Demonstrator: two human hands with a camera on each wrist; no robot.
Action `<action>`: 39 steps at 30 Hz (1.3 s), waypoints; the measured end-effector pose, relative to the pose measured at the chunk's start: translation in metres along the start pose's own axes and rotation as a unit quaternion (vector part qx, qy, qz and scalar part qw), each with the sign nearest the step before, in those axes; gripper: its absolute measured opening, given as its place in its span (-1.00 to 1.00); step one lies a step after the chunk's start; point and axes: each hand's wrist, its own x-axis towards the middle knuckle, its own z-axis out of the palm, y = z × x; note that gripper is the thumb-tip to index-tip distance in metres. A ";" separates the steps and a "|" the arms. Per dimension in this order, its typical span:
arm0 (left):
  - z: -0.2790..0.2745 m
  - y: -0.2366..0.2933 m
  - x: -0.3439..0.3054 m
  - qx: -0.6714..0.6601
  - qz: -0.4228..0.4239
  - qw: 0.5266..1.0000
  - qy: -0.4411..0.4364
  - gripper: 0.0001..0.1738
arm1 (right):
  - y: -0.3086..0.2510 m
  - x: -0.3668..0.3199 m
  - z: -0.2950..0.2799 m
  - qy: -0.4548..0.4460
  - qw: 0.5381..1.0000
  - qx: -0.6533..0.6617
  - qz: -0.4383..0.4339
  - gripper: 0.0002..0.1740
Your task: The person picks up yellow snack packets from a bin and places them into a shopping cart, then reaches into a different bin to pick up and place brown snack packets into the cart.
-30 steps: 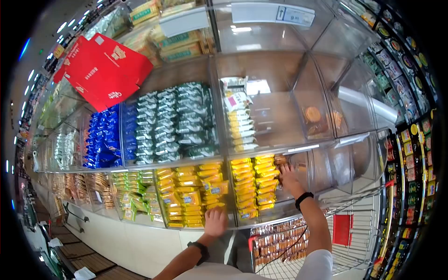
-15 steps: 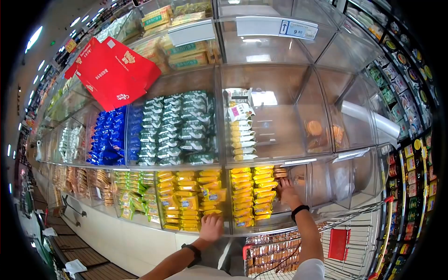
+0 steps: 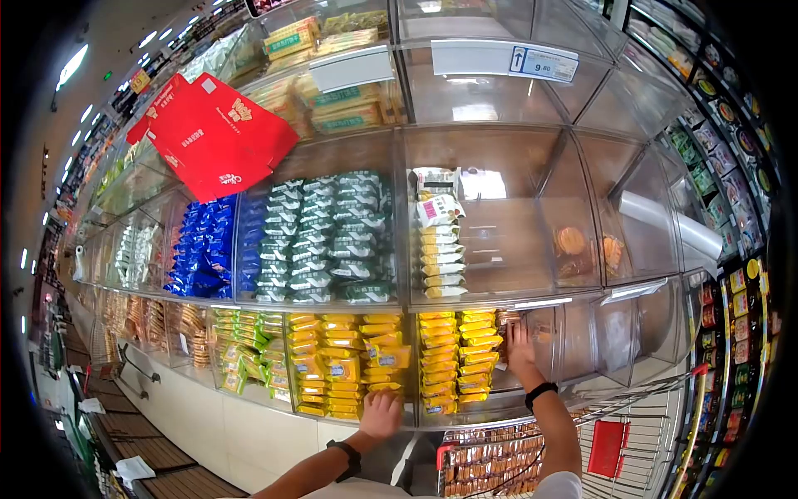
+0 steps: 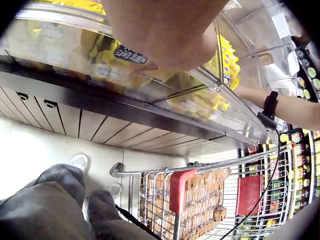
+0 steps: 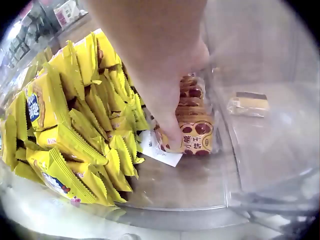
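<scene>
In the head view my right hand (image 3: 522, 351) reaches into a clear bin, over a short row of brown printed biscuit packets (image 3: 505, 319). The right wrist view shows my thumb pressed along the left side of these biscuit packets (image 5: 194, 136), the hand arched over them and the other fingers hidden. Yellow biscuit packets (image 5: 82, 125) stand in rows just left of it. My left hand (image 3: 382, 413) rests at the front wall of the neighbouring bin, fingers loosely bent by its yellow packets (image 3: 339, 368). Only its underside shows in the left wrist view.
A shopping cart (image 3: 611, 447) loaded with brown packets (image 3: 490, 461) stands close on the right. Clear dividers (image 5: 222, 165) bound the bin. Above are green packets (image 3: 320, 237), blue packets (image 3: 202, 249) and a red sign (image 3: 214, 137). One small packet (image 5: 248, 104) lies in the bin to the right.
The head view has shifted, so the shelf sits lower and slightly to the right. Right hand remains at the brown biscuit packets; left hand stays by the front wall.
</scene>
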 end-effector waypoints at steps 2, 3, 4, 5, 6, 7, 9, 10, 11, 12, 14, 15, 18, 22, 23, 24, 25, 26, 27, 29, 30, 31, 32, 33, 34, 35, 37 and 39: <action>0.000 0.000 0.001 -0.003 0.000 1.000 0.001 -0.59 | 0.001 0.004 0.010 -0.016 1.000 0.021 0.009 -0.39; -0.001 0.000 0.001 -0.004 0.001 1.000 0.002 -0.59 | 0.001 0.005 0.014 -0.010 1.000 0.017 0.009 -0.39; -0.002 0.000 0.001 -0.005 0.002 1.000 0.003 -0.59 | 0.000 0.005 0.017 -0.005 1.000 0.014 0.009 -0.39; -0.002 0.000 0.001 -0.004 0.002 1.000 0.004 -0.60 | 0.001 0.005 0.020 0.001 1.000 0.010 0.010 -0.39; -0.001 0.000 0.001 -0.003 0.001 1.000 0.005 -0.61 | 0.001 0.006 0.020 -0.006 1.000 -0.005 0.012 -0.39; -0.001 0.000 0.000 -0.001 0.000 1.000 0.004 -0.62 | 0.000 0.006 0.020 -0.015 1.000 -0.019 0.013 -0.38; -0.002 0.001 -0.001 0.004 -0.001 1.000 0.007 -0.64 | -0.002 0.005 0.010 -0.048 0.998 -0.045 0.012 -0.38; -0.004 0.001 0.001 0.007 -0.001 1.000 0.009 -0.65 | -0.001 0.001 -0.008 -0.072 0.996 -0.057 0.009 -0.38; -0.005 0.002 0.002 0.005 -0.001 1.000 0.014 -0.66 | -0.001 -0.002 -0.014 -0.071 0.995 -0.066 0.009 -0.37; -0.007 0.003 0.004 0.002 0.000 1.000 0.017 -0.67 | -0.001 -0.004 -0.017 -0.070 0.995 -0.074 0.009 -0.37; -0.008 0.004 0.003 0.000 -0.003 1.000 0.021 -0.67 | 0.002 -0.004 -0.006 -0.016 0.997 -0.081 0.014 -0.36; -0.007 0.004 0.002 -0.001 -0.005 1.000 0.020 -0.67 | 0.002 -0.003 -0.003 -0.014 0.998 -0.054 0.011 -0.34; -0.007 0.004 0.002 0.000 -0.004 1.000 0.018 -0.65 | 0.003 0.002 0.007 -0.026 1.000 -0.017 -0.002 -0.31; -0.001 0.002 -0.002 0.013 -0.006 1.000 0.014 -0.63 | 0.005 0.002 0.004 -0.079 0.995 -0.058 -0.030 -0.31; 0.000 0.002 -0.004 0.013 -0.003 1.000 0.018 -0.63 | 0.004 -0.001 -0.005 -0.091 0.993 -0.061 -0.035 -0.31; -0.001 0.002 -0.003 0.014 -0.001 1.000 0.021 -0.62 | 0.003 -0.001 -0.001 -0.059 0.995 -0.070 -0.032 -0.25; -0.002 0.002 -0.002 0.014 0.001 1.000 0.024 -0.62 | 0.003 0.000 0.010 -0.027 0.996 -0.079 -0.029 -0.18; -0.002 0.003 -0.002 0.014 0.002 1.000 0.024 -0.62 | 0.003 0.001 0.021 0.005 0.996 -0.089 -0.026 -0.11; -0.004 0.003 -0.001 0.013 0.003 1.000 0.024 -0.62 | 0.003 -0.001 0.016 -0.007 0.996 -0.080 -0.028 -0.01; -0.004 0.004 -0.001 0.015 0.004 1.000 0.025 -0.62 | 0.004 -0.003 0.006 -0.030 0.997 -0.064 -0.033 0.20; -0.002 0.004 -0.001 0.018 0.004 1.000 0.026 -0.62 | 0.005 -0.006 0.002 -0.008 0.999 -0.039 -0.026 0.26; -0.001 0.003 -0.001 0.020 0.004 0.999 0.027 -0.62 | 0.007 -0.008 -0.003 0.014 1.000 -0.013 -0.020 0.32; -0.001 0.003 -0.001 0.020 0.004 0.999 0.029 -0.62 | 0.009 -0.010 -0.007 0.036 0.999 0.012 -0.013 0.39; -0.001 0.003 -0.001 0.020 0.004 0.999 0.029 -0.63 | 0.012 -0.011 -0.011 0.012 0.997 0.070 -0.006 0.36; -0.001 0.004 -0.001 0.020 0.005 0.999 0.029 -0.63 | 0.016 -0.011 -0.017 -0.014 0.992 0.128 0.002 0.34; -0.002 0.004 0.000 0.019 0.006 0.999 0.030 -0.63 | 0.022 -0.011 -0.023 -0.040 0.982 0.185 0.011 0.32; -0.002 0.005 0.001 0.015 0.009 1.000 0.025 -0.63 | 0.036 -0.032 -0.089 -0.055 0.947 0.315 0.022 -0.07; 0.014 -0.004 -0.007 0.025 -0.002 1.000 -0.003 -0.61 | 0.042 -0.068 -0.124 0.066 0.891 0.445 0.061 -0.19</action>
